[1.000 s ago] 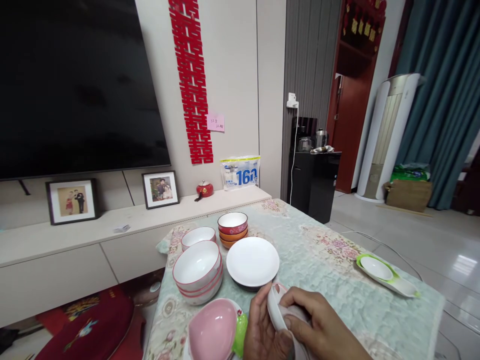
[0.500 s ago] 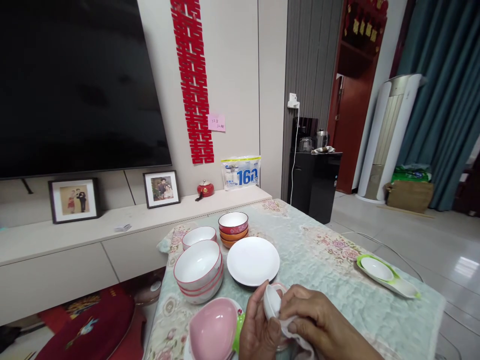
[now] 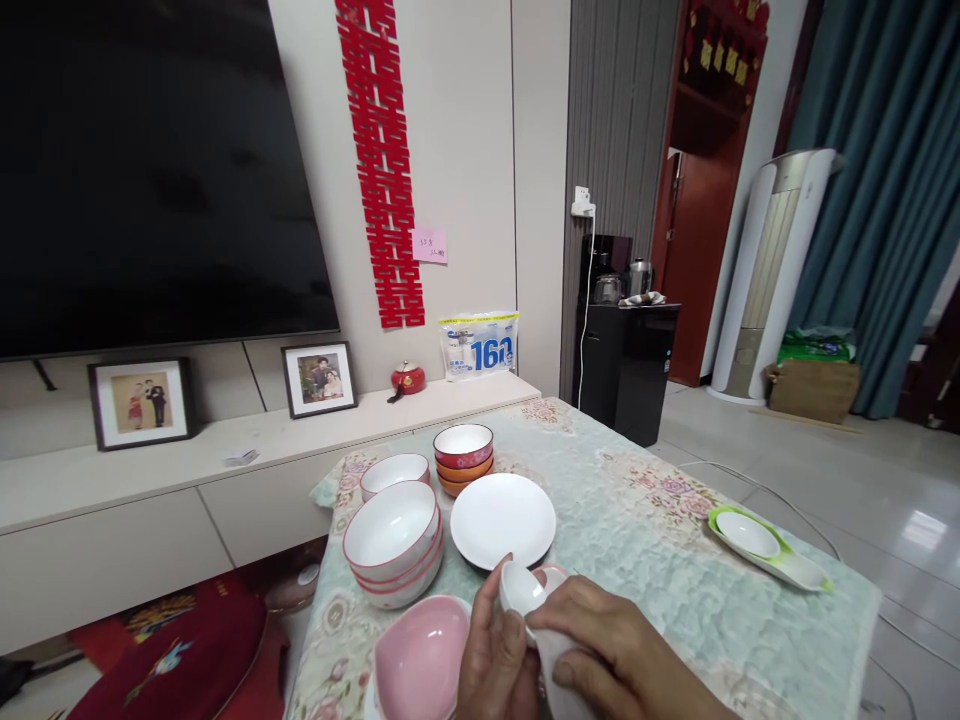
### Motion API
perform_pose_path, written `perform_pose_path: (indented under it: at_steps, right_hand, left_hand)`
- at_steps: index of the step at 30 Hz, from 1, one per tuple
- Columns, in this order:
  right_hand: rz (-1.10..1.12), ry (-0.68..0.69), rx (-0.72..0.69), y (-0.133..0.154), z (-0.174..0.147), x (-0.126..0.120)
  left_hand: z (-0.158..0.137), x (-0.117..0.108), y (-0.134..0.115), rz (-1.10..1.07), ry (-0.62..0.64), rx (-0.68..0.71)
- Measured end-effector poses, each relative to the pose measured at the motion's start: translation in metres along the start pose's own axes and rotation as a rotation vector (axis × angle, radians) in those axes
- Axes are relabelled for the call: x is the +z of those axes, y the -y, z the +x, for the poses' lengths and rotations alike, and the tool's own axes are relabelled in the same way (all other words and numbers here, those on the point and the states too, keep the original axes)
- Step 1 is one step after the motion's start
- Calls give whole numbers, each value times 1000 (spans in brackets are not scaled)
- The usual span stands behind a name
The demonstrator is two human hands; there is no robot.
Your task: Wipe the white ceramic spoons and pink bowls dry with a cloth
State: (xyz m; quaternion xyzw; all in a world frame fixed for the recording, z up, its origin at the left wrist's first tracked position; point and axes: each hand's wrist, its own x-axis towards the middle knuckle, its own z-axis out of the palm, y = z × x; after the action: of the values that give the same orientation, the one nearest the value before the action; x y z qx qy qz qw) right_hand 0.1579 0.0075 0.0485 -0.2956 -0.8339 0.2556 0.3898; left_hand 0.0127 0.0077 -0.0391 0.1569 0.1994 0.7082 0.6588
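Observation:
My left hand (image 3: 491, 645) is closed around a small white bowl (image 3: 517, 588), tilted with its inside partly showing. In my right hand (image 3: 611, 630) is a white cloth (image 3: 556, 668), pinched and pressed at the bowl's near edge. Just behind my hands a pink-rimmed dish (image 3: 553, 574) shows only in part. Left of them sits a pink bowl (image 3: 421, 655), its right side covered by my left hand. A white plate (image 3: 502, 518) lies beyond the hands, with something dark under its edge.
Stacked red-rimmed white bowls (image 3: 391, 540) stand on the left of the cloth-covered table (image 3: 637, 560), with red and orange bowls (image 3: 463, 462) behind. A green-edged dish (image 3: 799, 572) holding a small white dish (image 3: 748, 535) lies at the right. A low cabinet (image 3: 150, 480) runs along the wall.
Both hands have shifted slightly left with the small bowl, which is now turned so more of its inside shows. The right hand and cloth have moved lower against its edge.

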Motion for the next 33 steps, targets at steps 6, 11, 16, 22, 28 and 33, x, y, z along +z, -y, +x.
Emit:
perform_pose_path:
  at_steps: [6, 11, 16, 22, 28, 33]
  right_hand:
    - [-154, -9, -86, -7, 4, 15]
    - [30, 8, -25, -20, 4, 6]
    - [226, 9, 243, -40, -4, -17]
    - [318, -134, 315, -50, -2, -17]
    - [5, -225, 46, -30, 5, 5]
    - [-122, -111, -94, -17, 3, 25]
  left_hand:
    - [-1, 1, -2, -3, -18, -32]
    - [0, 0, 0, 81, 38, -5]
    - [1, 2, -5, 437, 149, 31]
    - [1, -4, -1, 474, 104, -17]
    - [5, -12, 4, 536, 37, 84]
    - [3, -5, 3, 532, 14, 181]
